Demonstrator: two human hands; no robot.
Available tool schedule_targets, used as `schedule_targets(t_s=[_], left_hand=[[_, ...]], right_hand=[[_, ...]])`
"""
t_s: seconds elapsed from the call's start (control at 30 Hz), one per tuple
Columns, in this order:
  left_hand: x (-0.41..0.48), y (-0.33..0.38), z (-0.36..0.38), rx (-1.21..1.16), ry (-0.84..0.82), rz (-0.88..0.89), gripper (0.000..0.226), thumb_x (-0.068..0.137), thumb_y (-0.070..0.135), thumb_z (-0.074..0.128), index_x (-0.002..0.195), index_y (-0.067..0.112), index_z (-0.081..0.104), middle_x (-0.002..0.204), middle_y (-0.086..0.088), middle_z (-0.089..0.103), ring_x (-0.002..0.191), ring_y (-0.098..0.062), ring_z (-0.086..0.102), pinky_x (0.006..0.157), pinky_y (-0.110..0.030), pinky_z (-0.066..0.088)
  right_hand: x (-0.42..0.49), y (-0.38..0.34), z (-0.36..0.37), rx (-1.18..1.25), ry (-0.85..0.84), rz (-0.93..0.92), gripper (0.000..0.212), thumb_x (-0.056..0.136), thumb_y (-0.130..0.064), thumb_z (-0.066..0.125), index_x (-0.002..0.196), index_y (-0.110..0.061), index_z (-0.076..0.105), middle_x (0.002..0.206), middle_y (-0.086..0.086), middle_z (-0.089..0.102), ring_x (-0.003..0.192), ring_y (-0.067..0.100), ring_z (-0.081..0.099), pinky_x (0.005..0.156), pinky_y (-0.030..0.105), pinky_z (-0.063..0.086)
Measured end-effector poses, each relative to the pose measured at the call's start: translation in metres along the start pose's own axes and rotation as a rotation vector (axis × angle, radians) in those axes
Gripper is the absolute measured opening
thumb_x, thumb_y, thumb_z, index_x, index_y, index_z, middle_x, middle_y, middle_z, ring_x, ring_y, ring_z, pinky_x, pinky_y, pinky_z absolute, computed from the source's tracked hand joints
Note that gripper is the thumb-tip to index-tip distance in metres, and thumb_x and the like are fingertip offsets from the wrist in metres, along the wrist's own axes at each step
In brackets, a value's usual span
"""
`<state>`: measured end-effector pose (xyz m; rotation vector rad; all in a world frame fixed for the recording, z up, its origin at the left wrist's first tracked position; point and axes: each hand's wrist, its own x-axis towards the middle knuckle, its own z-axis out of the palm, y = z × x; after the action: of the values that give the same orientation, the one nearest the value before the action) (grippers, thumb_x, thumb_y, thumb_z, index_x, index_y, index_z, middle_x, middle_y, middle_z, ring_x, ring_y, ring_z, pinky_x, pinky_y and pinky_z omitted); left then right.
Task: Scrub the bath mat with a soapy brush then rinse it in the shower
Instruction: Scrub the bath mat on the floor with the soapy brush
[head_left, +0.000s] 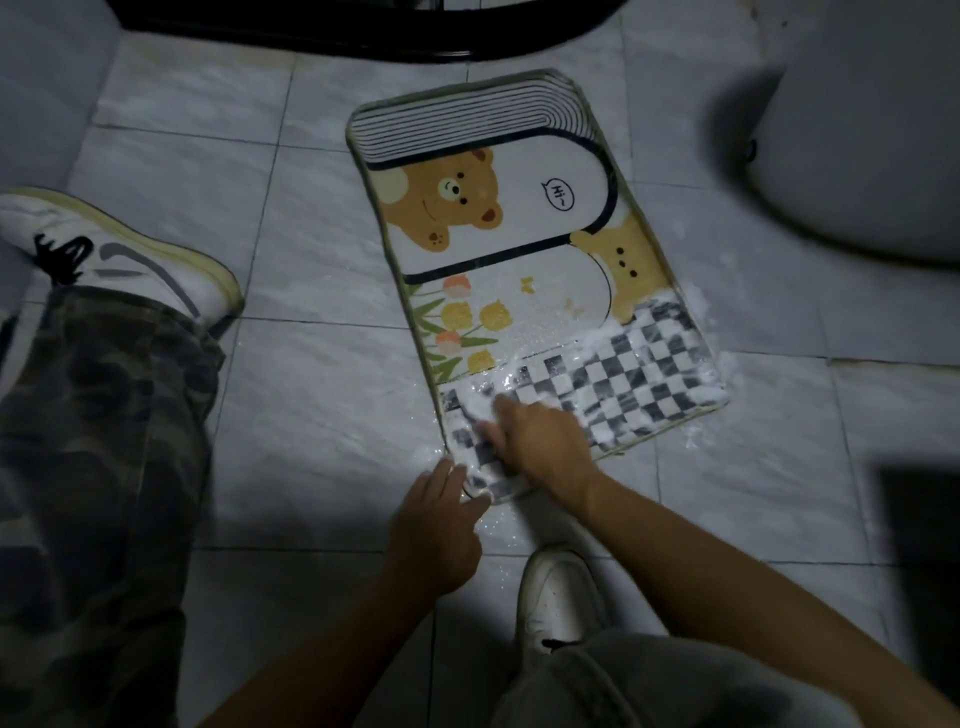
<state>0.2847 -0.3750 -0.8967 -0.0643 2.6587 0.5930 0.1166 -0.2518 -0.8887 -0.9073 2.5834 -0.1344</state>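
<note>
The rectangular bear-printed bath mat (519, 218) looks like matt, short-napped cloth, its checkered end slick with white soap foam (610, 434). The pale grey marbled floor tiles (322, 405) are smooth, glossy and wet.

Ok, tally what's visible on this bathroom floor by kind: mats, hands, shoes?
bath mat: 1
hands: 2 (left hand, right hand)
white shoes: 2
Total: 5
</note>
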Motion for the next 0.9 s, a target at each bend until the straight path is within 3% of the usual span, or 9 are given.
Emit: schedule_targets(t_s=[0.07, 0.17, 0.27, 0.33, 0.5, 0.6, 0.73, 0.8, 0.9], left_hand=[[0.000, -0.003, -0.002, -0.002, 0.019, 0.014, 0.050, 0.070, 0.028, 0.075, 0.119, 0.022, 0.074, 0.140, -0.018, 0.061, 0.136, -0.040, 0.051, 0.104, -0.056, 0.050], [0.002, -0.001, -0.001, 0.014, 0.056, 0.069, 0.049, 0.069, 0.029, 0.076, 0.117, 0.018, 0.074, 0.137, -0.020, 0.062, 0.132, -0.040, 0.054, 0.107, -0.052, 0.049], [0.013, -0.002, -0.006, 0.072, 0.127, 0.153, 0.045, 0.070, 0.036, 0.073, 0.111, 0.017, 0.073, 0.122, -0.018, 0.068, 0.121, -0.037, 0.061, 0.108, -0.053, 0.045], [0.027, -0.004, -0.011, 0.057, 0.223, 0.166, 0.034, 0.079, 0.032, 0.066, 0.106, 0.014, 0.073, 0.117, -0.015, 0.068, 0.116, -0.035, 0.061, 0.109, -0.052, 0.044], [0.049, 0.002, -0.020, 0.023, 0.243, 0.138, 0.048, 0.076, 0.027, 0.070, 0.119, 0.006, 0.070, 0.123, -0.018, 0.066, 0.115, -0.037, 0.062, 0.103, -0.052, 0.052], [0.061, 0.004, -0.023, 0.065, 0.176, 0.086, 0.067, 0.077, 0.035, 0.072, 0.134, 0.004, 0.062, 0.140, -0.021, 0.060, 0.131, -0.038, 0.056, 0.108, -0.053, 0.048], [0.076, 0.004, -0.019, 0.044, 0.149, 0.022, 0.081, 0.076, 0.040, 0.080, 0.141, 0.000, 0.054, 0.147, -0.023, 0.053, 0.138, -0.042, 0.048, 0.111, -0.050, 0.042], [0.078, 0.002, -0.013, 0.040, 0.111, 0.002, 0.089, 0.077, 0.048, 0.079, 0.147, 0.003, 0.048, 0.154, -0.020, 0.045, 0.144, -0.041, 0.040, 0.115, -0.049, 0.033], [0.083, 0.002, -0.012, 0.031, 0.103, -0.018, 0.094, 0.069, 0.051, 0.087, 0.144, 0.006, 0.052, 0.152, -0.019, 0.048, 0.143, -0.042, 0.042, 0.113, -0.048, 0.031]], right_hand=[[0.011, 0.038, -0.017, -0.051, 0.057, 0.173, 0.041, 0.105, -0.064, 0.030, 0.098, -0.026, 0.046, 0.070, -0.006, 0.055, 0.057, 0.010, 0.055, 0.051, 0.026, 0.044], [0.015, 0.041, -0.013, 0.048, 0.133, 0.285, 0.041, 0.106, -0.061, 0.030, 0.105, -0.023, 0.046, 0.071, -0.005, 0.054, 0.058, 0.013, 0.056, 0.057, 0.032, 0.051], [-0.002, 0.004, -0.001, 0.141, 0.022, 0.104, 0.036, 0.106, -0.059, 0.036, 0.112, -0.026, 0.048, 0.077, -0.004, 0.060, 0.063, 0.013, 0.059, 0.060, 0.032, 0.053], [-0.002, 0.025, -0.003, 0.072, 0.030, 0.025, 0.040, 0.104, -0.063, 0.031, 0.107, -0.027, 0.048, 0.078, -0.004, 0.060, 0.065, 0.014, 0.060, 0.060, 0.032, 0.053], [0.010, 0.099, -0.024, 0.062, 0.195, 0.358, 0.039, 0.106, -0.058, 0.034, 0.091, -0.023, 0.043, 0.072, -0.008, 0.046, 0.063, 0.016, 0.050, 0.051, 0.028, 0.031], [0.002, 0.056, -0.006, 0.183, 0.140, 0.277, 0.032, 0.106, -0.057, 0.037, 0.103, -0.028, 0.048, 0.082, -0.013, 0.053, 0.070, 0.008, 0.053, 0.066, 0.030, 0.046], [0.000, 0.071, -0.010, 0.086, 0.069, 0.101, 0.038, 0.104, -0.063, 0.030, 0.104, -0.029, 0.046, 0.080, -0.006, 0.058, 0.070, 0.011, 0.058, 0.066, 0.031, 0.051], [0.013, 0.115, -0.023, 0.069, 0.082, 0.269, 0.042, 0.103, -0.063, 0.030, 0.095, -0.026, 0.047, 0.078, -0.006, 0.056, 0.070, 0.016, 0.059, 0.059, 0.031, 0.047], [0.024, 0.150, -0.036, 0.159, 0.191, 0.531, 0.045, 0.104, -0.061, 0.036, 0.089, -0.020, 0.048, 0.078, -0.002, 0.055, 0.074, 0.024, 0.057, 0.065, 0.034, 0.042]])
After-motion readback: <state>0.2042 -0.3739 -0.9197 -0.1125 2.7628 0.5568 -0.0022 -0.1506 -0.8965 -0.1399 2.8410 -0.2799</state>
